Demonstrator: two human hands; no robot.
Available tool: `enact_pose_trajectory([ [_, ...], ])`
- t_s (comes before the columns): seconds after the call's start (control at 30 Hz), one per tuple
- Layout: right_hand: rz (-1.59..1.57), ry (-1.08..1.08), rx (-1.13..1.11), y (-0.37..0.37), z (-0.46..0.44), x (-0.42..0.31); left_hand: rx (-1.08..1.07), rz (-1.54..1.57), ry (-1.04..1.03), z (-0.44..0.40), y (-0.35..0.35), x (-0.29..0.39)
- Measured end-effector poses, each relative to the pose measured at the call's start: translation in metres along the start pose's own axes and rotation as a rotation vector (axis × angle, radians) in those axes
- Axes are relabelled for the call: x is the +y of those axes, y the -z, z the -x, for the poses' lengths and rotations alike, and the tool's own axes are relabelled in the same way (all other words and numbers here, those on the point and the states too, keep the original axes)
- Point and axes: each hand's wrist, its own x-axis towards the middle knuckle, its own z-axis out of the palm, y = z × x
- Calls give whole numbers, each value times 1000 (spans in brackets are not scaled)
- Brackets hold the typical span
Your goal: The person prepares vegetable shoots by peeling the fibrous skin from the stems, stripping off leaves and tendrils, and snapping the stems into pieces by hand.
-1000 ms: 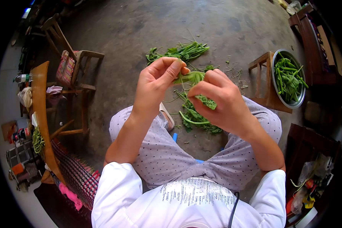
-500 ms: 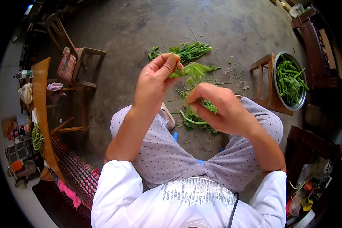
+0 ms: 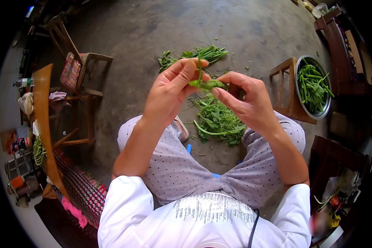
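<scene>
My left hand (image 3: 167,93) is closed in a pinch on a leafy green shoot (image 3: 208,84), and a thin stem sticks up past its fingers. From the other side, my right hand (image 3: 251,103) pinches the leafy end of the same shoot between thumb and fingers. Both hands are raised in front of my knees, a short gap apart. Below them on the floor lies a loose pile of leaves and stems (image 3: 220,122). Farther off is a bundle of green shoots (image 3: 213,53), partly hidden behind my left hand.
To the right, a metal basin (image 3: 319,115) of green stems rests on a wooden stool (image 3: 282,69). A wooden chair (image 3: 79,62) and a table edge (image 3: 43,120) stand at the left. Scraps of stem litter the concrete floor (image 3: 149,25).
My right hand has moved up and now grips the leafy end of the shoot. The leaf that hung spread out is now bunched between both hands, and the floor pile shows more fully.
</scene>
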Motion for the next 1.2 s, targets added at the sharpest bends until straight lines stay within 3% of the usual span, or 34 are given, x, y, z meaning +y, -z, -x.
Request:
enact_pose_trajectory([
  [0.1, -79, -27, 86, -2, 0, 1, -21, 124, 68, 0, -13, 3],
  [0.17, -100, -40, 132, 0, 1, 2, -32, 31, -53, 1, -18, -6],
  [0.27, -105, -26, 122, 0, 1, 2, 4, -105, -74, 0, -7, -14],
  [0.33, -116, -34, 237, 8, -1, -4, 10, -185, -96, 1, -7, -13],
  [0.57, -37, -12, 102, 13, 2, -8, 22, -361, -136, 3, -14, -11],
  [0.8, 34, 82, 121, 12, 3, -1, -13, -526, -248, 1, -14, -14],
  [0.87, 15, 80, 115, 15, 3, -2, 36, -883, -350, 2, -14, -14],
  [0.9, 14, 79, 117, 15, 3, -2, 34, -883, -349, 2, -16, -14],
  [0.97, -87, 55, 82, 16, 3, 0, 56, -1248, -608, 1, -21, -14],
  [1.0, -87, 55, 84, 16, 3, 0, 54, -1248, -609, 0, -23, -16],
  [1.07, -197, -35, 36, 16, 4, 0, 131, -1402, -854, -5, -25, -24],
  [1.2, -290, -51, 49, 17, 6, -1, 146, -1458, -916, -15, -28, -26],
])
